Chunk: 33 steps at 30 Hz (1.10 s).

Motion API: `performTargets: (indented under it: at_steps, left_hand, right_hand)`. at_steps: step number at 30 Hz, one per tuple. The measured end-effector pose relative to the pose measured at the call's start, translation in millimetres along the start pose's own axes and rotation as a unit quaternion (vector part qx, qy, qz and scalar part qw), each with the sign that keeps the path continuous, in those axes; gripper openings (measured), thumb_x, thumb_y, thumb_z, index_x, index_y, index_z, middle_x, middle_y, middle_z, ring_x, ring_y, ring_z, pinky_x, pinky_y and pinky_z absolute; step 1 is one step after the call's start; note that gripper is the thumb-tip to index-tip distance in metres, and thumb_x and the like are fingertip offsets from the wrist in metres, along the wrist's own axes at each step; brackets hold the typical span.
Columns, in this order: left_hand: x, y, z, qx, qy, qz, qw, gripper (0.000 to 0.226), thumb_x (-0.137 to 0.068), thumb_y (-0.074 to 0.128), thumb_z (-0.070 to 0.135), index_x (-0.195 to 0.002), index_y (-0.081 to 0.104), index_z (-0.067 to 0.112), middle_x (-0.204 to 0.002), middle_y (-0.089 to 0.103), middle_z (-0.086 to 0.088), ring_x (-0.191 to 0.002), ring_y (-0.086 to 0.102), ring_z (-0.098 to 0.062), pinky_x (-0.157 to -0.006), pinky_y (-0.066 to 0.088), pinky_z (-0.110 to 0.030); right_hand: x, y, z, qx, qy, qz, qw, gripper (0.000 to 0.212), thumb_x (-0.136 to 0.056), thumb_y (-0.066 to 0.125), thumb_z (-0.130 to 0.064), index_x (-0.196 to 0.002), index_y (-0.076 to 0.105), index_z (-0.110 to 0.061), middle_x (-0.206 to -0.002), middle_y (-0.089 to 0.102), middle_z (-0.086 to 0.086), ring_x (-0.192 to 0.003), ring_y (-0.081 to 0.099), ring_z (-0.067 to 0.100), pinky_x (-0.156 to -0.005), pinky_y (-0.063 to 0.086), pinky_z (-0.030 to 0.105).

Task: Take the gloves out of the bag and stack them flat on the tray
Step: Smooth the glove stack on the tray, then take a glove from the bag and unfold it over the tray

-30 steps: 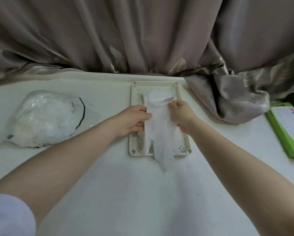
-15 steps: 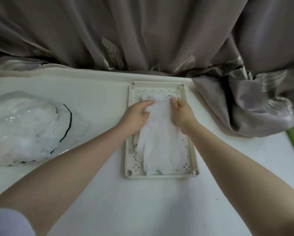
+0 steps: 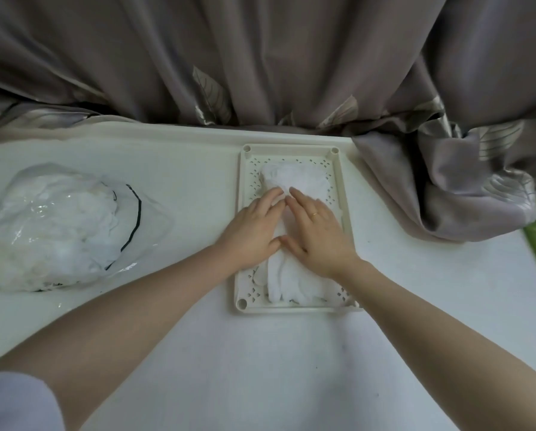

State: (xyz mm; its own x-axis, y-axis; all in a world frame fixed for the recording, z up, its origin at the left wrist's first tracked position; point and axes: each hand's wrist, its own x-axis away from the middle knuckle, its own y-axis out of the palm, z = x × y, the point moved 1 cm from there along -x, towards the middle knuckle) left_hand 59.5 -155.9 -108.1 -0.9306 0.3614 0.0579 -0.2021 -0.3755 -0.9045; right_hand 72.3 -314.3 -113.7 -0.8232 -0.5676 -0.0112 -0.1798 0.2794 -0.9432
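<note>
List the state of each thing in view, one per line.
gloves: lying flat on the tray, pressed down by both hands
tray: flat on the table, holding the gloves
bag: lying on the table, more gloves inside, mouth facing the tray
left hand: fingers straight, pressing the gloves
right hand: fingers straight, pressing the gloves
curtain: draped onto the table

Both arms reach fwd toward 12 o'clock, left hand (image 3: 254, 227) & right hand (image 3: 315, 231) lying palm-down side by side w/ fingers straight, index tips and thumbs touching, ring on right hand.
</note>
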Motion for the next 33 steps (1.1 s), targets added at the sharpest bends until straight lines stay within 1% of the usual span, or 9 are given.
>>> performTargets:
  at_steps: [3, 5, 10, 13, 15, 19, 24, 28, 33]
  left_hand:
    - [-5, 3, -5, 0.039, -0.022, -0.05, 0.998, 0.076, -0.093, 0.052, 0.018, -0.151, 0.004, 0.01, -0.159, -0.006, 0.002, -0.145, 0.012, -0.016, -0.113, 0.021, -0.024]
    - [-9, -1, -4, 0.05, -0.005, -0.063, 0.997, 0.079, -0.092, 0.052, 0.015, -0.151, -0.002, 0.014, -0.157, -0.012, 0.01, -0.144, 0.013, -0.011, -0.106, 0.032, -0.022]
    - [-15, -4, -2, 0.069, 0.035, -0.09, 0.993, 0.087, -0.089, 0.054, 0.01, -0.15, -0.007, 0.022, -0.144, -0.023, 0.029, -0.143, 0.013, -0.006, -0.097, 0.043, -0.029]
    - [-15, -2, -4, 0.106, 0.047, -0.102, 0.988, 0.089, -0.089, 0.053, 0.007, -0.149, -0.01, 0.026, -0.142, -0.027, 0.034, -0.14, 0.02, -0.006, -0.098, 0.043, -0.032]
    - [-17, 0, -6, 0.125, 0.052, -0.1, 0.986, 0.091, -0.088, 0.054, 0.005, -0.149, -0.01, 0.027, -0.142, -0.027, 0.036, -0.138, 0.02, -0.003, -0.101, 0.041, -0.032]
    - [-19, 0, -15, 0.127, 0.049, -0.071, 0.988, 0.084, -0.087, 0.06, 0.012, -0.151, 0.007, 0.018, -0.15, -0.014, 0.025, -0.137, 0.002, 0.01, -0.103, 0.017, -0.002]
    - [-15, 4, -22, 0.03, 0.019, -0.016, 0.999, 0.068, -0.084, 0.067, 0.029, -0.143, 0.037, 0.01, -0.154, 0.018, -0.003, -0.135, 0.029, -0.019, -0.109, 0.028, -0.028]
    - [-11, 2, -19, -0.009, 0.006, 0.024, 1.0, 0.056, -0.078, 0.072, 0.028, -0.128, 0.052, 0.012, -0.134, 0.037, -0.012, -0.118, 0.043, -0.026, -0.1, 0.032, -0.035]
    - [-8, 2, -16, -0.033, 0.033, -0.014, 0.999, 0.053, -0.083, 0.066, 0.026, -0.134, 0.052, 0.023, -0.141, 0.029, -0.011, -0.111, 0.042, -0.024, -0.096, 0.036, -0.036]
  right_hand:
    - [7, 6, 7, 0.002, 0.058, -0.085, 0.995, 0.092, -0.08, 0.016, -0.067, -0.152, 0.004, -0.011, -0.16, -0.006, 0.006, -0.148, 0.0, 0.022, -0.118, -0.003, 0.036]
    - [7, 5, 14, -0.016, 0.102, -0.078, 0.992, 0.084, -0.09, 0.031, -0.062, -0.152, 0.002, -0.013, -0.16, -0.011, 0.006, -0.148, -0.006, 0.02, -0.118, -0.004, 0.036]
    - [-16, -13, 23, -0.072, 0.16, 0.059, 0.983, 0.062, -0.096, 0.051, -0.023, -0.149, 0.022, -0.01, -0.158, 0.009, 0.018, -0.144, 0.014, 0.033, -0.116, 0.018, 0.042]
    - [-34, -15, 30, -0.031, 0.168, 0.036, 0.985, 0.055, -0.093, 0.054, -0.02, -0.145, 0.035, -0.021, -0.158, 0.009, 0.016, -0.143, 0.014, 0.035, -0.111, 0.023, 0.045]
    - [-43, -14, 34, -0.006, 0.164, 0.031, 0.986, 0.031, -0.094, 0.054, -0.022, -0.124, 0.055, -0.015, -0.156, 0.018, 0.014, -0.143, 0.014, 0.033, -0.11, 0.022, 0.044]
    - [-49, -25, 37, -0.056, 0.154, 0.141, 0.976, 0.024, -0.087, 0.053, -0.024, -0.095, 0.066, -0.005, -0.133, 0.052, 0.01, -0.129, 0.037, 0.032, -0.1, 0.029, 0.038]
    - [-54, -33, 42, -0.108, 0.23, 0.126, 0.959, 0.026, -0.09, 0.048, -0.02, -0.087, 0.064, 0.001, -0.101, 0.061, 0.014, -0.099, 0.051, 0.033, -0.083, 0.042, 0.039]
    - [-56, -30, 41, -0.166, 0.308, 0.131, 0.928, 0.017, -0.093, 0.046, -0.018, -0.08, 0.051, -0.01, -0.085, 0.057, 0.007, -0.079, 0.049, 0.022, -0.067, 0.034, 0.03]
    - [-62, -36, 31, -0.456, 0.316, 0.15, 0.818, 0.027, -0.093, 0.046, -0.013, -0.066, 0.046, -0.016, -0.065, 0.047, -0.002, -0.059, 0.042, 0.013, -0.056, 0.036, 0.025]
